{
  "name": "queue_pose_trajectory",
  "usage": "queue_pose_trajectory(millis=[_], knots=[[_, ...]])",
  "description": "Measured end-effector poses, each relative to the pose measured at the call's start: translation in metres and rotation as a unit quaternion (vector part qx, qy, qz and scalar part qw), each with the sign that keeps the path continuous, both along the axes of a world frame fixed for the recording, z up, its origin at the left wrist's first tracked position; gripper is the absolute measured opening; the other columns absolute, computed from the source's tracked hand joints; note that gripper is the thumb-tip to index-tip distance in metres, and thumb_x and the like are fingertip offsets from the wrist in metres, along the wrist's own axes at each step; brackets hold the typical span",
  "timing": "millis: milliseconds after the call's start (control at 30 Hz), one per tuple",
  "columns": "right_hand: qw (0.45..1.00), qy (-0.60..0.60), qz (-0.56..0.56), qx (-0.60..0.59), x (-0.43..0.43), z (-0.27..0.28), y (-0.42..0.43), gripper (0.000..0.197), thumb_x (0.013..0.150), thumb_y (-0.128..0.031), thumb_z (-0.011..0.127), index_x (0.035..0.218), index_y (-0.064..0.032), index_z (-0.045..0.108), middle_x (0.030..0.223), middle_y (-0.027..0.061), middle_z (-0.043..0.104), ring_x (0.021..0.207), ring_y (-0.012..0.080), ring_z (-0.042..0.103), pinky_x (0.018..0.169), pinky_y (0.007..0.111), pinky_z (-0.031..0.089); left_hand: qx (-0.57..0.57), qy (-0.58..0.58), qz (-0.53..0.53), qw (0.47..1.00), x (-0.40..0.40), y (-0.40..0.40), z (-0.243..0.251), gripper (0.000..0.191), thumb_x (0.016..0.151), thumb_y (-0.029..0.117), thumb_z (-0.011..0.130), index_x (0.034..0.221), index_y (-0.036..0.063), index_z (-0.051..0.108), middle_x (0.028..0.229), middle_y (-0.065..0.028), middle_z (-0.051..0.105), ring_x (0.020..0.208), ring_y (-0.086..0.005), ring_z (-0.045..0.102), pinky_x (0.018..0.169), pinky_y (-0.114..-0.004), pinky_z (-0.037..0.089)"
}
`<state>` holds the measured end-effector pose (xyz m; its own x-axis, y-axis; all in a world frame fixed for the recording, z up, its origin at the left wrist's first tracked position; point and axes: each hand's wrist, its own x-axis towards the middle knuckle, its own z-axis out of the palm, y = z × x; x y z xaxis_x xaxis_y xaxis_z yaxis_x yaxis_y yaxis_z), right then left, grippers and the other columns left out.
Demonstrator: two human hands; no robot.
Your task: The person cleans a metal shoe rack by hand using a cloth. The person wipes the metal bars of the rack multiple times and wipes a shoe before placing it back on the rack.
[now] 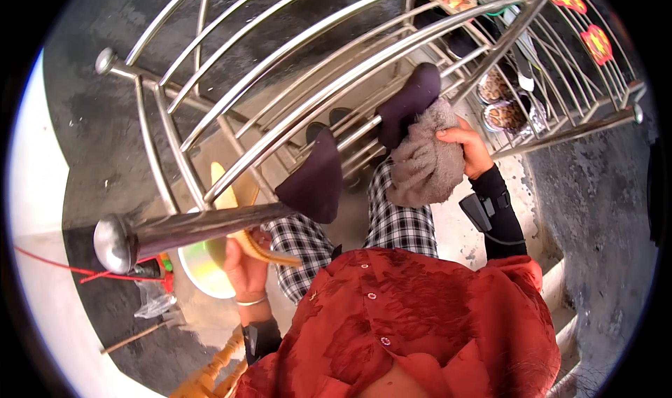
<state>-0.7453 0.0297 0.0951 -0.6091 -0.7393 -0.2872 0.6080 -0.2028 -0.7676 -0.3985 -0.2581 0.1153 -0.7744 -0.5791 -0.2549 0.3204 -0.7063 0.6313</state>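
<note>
A bunched grey-brown cloth is gripped in my right hand, close to a dark sock-like fabric piece that hangs on the metal rack. Another dark fabric piece drapes over the rack's lower left end. My left hand is below that end tube, with the thumb against a curved yellow-orange strip, whose kind I cannot tell. Behind the hand shows a shiny, pale round basin or bowl. Part of the left hand is hidden, and whether it grips the strip is unclear.
Shoes with leopard-pattern insides and other items stand on the rack's right side. Steps descend at the lower right. A plastic bag, a red cord and a thin stick lie at the left. Orange bamboo-like poles are at the bottom.
</note>
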Motion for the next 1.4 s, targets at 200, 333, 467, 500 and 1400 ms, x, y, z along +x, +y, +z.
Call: queue_pose_trajectory(millis=[200,333,467,500,1400], knots=[[0.995,0.064,0.053,0.061,0.017,-0.005,-0.002,0.058,0.076,-0.003,0.066,0.130,0.0021,0.048,0.111,0.0101,0.063,0.104,0.0215,0.061,0.095,0.033,0.046,-0.002,0.044,0.009,0.999,0.023,0.011,0.002,0.050,0.087,0.019,0.068,0.134,0.0202,0.050,0.106,-0.0023,0.053,0.090,-0.0180,0.047,0.088,-0.041,0.041],[0.991,0.101,0.068,0.057,0.016,0.006,0.012,0.055,0.075,0.000,0.067,0.128,0.0033,0.050,0.107,0.0080,0.064,0.098,0.0162,0.062,0.089,0.029,0.047,-0.083,0.064,0.080,0.991,0.041,-0.032,0.049,0.049,0.097,0.020,0.057,0.142,0.0171,0.041,0.123,-0.0087,0.055,0.093,-0.0200,0.051,0.077,-0.036,0.049],[0.986,0.135,0.058,0.084,0.018,0.022,0.020,0.057,0.074,0.000,0.067,0.128,0.0036,0.050,0.106,0.0072,0.063,0.097,0.0151,0.062,0.088,0.028,0.048,-0.306,-0.016,0.065,0.950,0.006,-0.067,0.140,0.041,0.100,0.019,0.051,0.135,0.0000,0.042,0.109,-0.0103,0.059,0.083,-0.0177,0.057,0.077,-0.033,0.054],[0.985,0.140,0.060,0.078,0.018,0.023,0.022,0.057,0.074,0.000,0.067,0.128,0.0036,0.050,0.106,0.0072,0.063,0.097,0.0151,0.062,0.088,0.028,0.048,-0.346,-0.051,0.104,0.931,-0.003,-0.073,0.165,0.041,0.100,0.018,0.052,0.136,0.0000,0.043,0.114,-0.0107,0.060,0.095,-0.0187,0.060,0.083,-0.033,0.053],[0.950,0.280,-0.044,0.130,0.041,0.057,0.090,0.075,0.058,-0.006,0.086,0.126,0.0015,0.056,0.120,0.0085,0.058,0.116,0.0171,0.051,0.101,0.031,0.038,-0.518,-0.277,-0.236,0.774,-0.192,-0.047,0.233,0.093,0.086,0.001,0.067,0.153,0.0069,0.002,0.109,-0.0165,0.065,0.097,-0.0229,0.066,0.083,-0.032,0.053]])
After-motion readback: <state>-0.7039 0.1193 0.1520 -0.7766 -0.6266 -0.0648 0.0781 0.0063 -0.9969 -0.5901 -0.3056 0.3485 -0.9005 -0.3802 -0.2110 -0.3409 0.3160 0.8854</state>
